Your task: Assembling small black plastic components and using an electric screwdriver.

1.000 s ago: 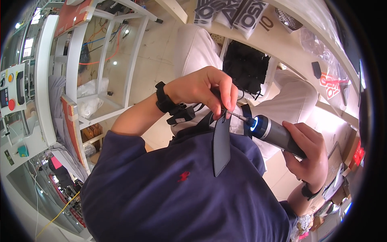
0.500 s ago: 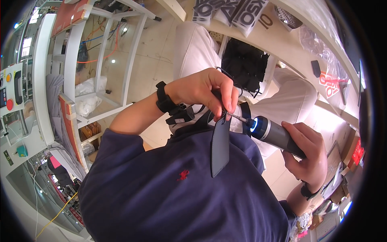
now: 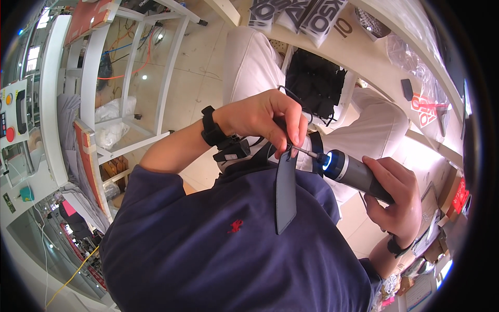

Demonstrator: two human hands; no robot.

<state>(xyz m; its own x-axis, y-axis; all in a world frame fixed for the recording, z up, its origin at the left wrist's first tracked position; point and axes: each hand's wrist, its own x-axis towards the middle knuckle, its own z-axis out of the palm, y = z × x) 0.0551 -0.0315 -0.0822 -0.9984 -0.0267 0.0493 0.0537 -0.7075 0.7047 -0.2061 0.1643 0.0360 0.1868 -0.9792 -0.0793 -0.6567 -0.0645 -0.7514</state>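
My left hand (image 3: 265, 118) pinches the top end of a flat, dark grey leather-like strap (image 3: 286, 200), which hangs down in front of my shirt. A thin black cord (image 3: 288, 92) loops out behind those fingers. My right hand (image 3: 397, 196) is wrapped round the barrel of a grey cordless electric screwdriver (image 3: 356, 174) with a lit ring near its nose. Its thin bit (image 3: 307, 152) points left and meets the strap's top end beside my left fingertips. Any screw at that spot is too small to make out.
Between my knees sits a container of dark pieces (image 3: 314, 83). Ahead stands a workbench (image 3: 358, 57) with printed plastic bags (image 3: 322, 21) and clear film (image 3: 410, 60). To the left are a white metal frame (image 3: 169, 78) and a control panel with buttons (image 3: 13, 117).
The strap's lower end has swung slightly down and turned a little. Both hands and the screwdriver stay almost in place.
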